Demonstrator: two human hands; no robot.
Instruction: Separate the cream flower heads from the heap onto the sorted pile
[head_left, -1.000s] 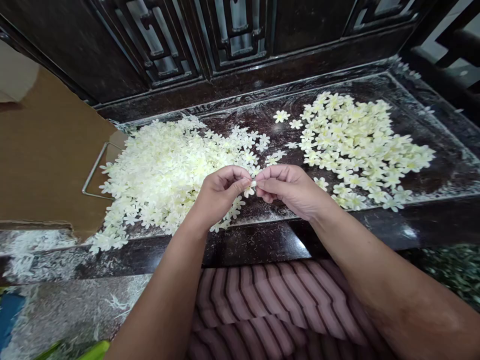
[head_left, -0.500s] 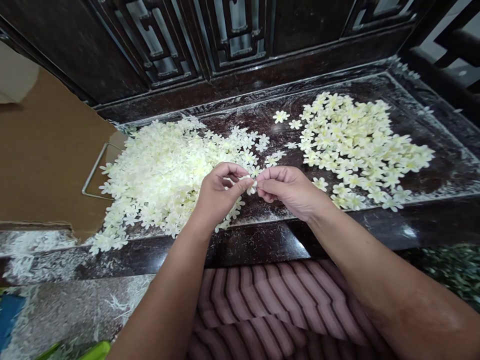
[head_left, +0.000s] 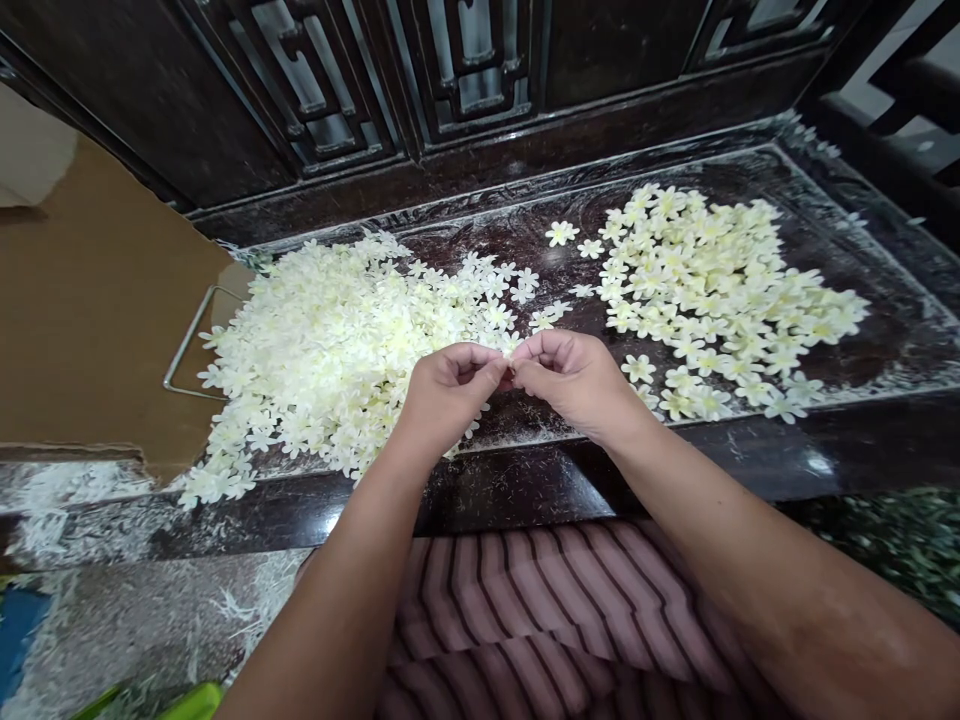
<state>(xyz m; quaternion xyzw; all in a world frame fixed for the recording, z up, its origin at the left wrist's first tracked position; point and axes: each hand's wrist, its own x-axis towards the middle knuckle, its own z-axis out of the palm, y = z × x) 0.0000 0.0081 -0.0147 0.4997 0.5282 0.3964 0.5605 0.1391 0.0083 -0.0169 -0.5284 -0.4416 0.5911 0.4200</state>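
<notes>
My left hand [head_left: 450,395] and my right hand [head_left: 574,380] meet fingertip to fingertip above the front edge of a dark wooden bench seat [head_left: 525,470]. Both are closed in a pinch on one small cream fabric flower, which the fingers almost hide. A big heap of the same white flowers [head_left: 330,340] lies to the left, just behind my left hand. A flatter, spread-out patch of cream flowers [head_left: 720,280] lies to the right, beyond my right hand.
A carved dark backrest [head_left: 450,70] rises behind the seat. Brown cardboard [head_left: 90,300] with a wire handle [head_left: 184,345] lies at the left. White fluff dusts the floor [head_left: 112,610]. My striped skirt [head_left: 540,620] covers my lap below.
My hands have drawn closer together and shifted slightly right and down. The flower that showed between the fingertips is now nearly covered by them.
</notes>
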